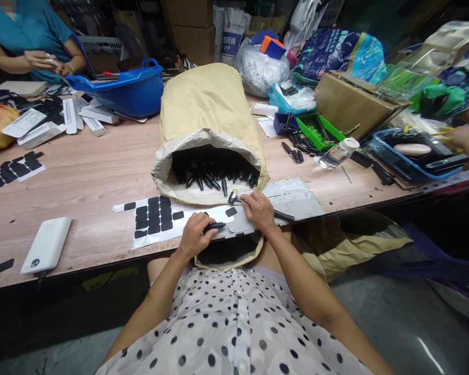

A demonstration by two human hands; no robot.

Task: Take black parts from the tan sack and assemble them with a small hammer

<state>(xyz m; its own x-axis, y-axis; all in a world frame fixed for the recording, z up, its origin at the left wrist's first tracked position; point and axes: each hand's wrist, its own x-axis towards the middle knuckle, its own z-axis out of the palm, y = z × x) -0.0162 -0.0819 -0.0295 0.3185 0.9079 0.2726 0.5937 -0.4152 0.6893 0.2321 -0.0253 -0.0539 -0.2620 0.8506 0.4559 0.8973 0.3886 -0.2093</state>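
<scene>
My left hand [196,234] is closed around a slim black pen-like part [216,226] at the table's front edge. In my right hand [259,209] is a small hammer, its metal head [233,196] pointing left and its dark handle [283,215] sticking out to the right. Beyond both hands lies a tan woven sack [207,99], its mouth facing me and several similar black parts [214,181] inside. A white sheet with black rounded stickers [153,214] rests left of my left hand. Under my right hand is a grey flat board [297,198].
A white power bank [47,245] lies on the left. The blue basin [121,94] and small white boxes stand behind it, near a co-worker's hands. To the right are a green tray [319,130], a clear bottle [338,153] and a blue basket [418,177]. An open sack [254,255] hangs below the edge.
</scene>
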